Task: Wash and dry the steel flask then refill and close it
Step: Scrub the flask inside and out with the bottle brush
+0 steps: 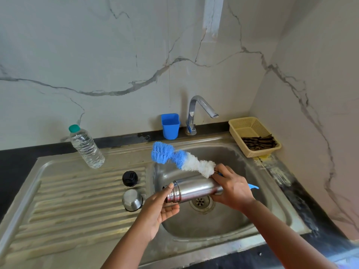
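From my remote feed I see two bare forearms, a left hand (159, 207) and right hand (232, 191) (no sleeves, rings or watch visible).

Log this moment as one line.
flask: horizontal over sink | left hand: mouth end | right hand: base plus brush | cap off

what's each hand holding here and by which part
The right hand grips the steel flask at its base end, plus the bottle brush by its handle. The left hand holds the flask's threaded neck.
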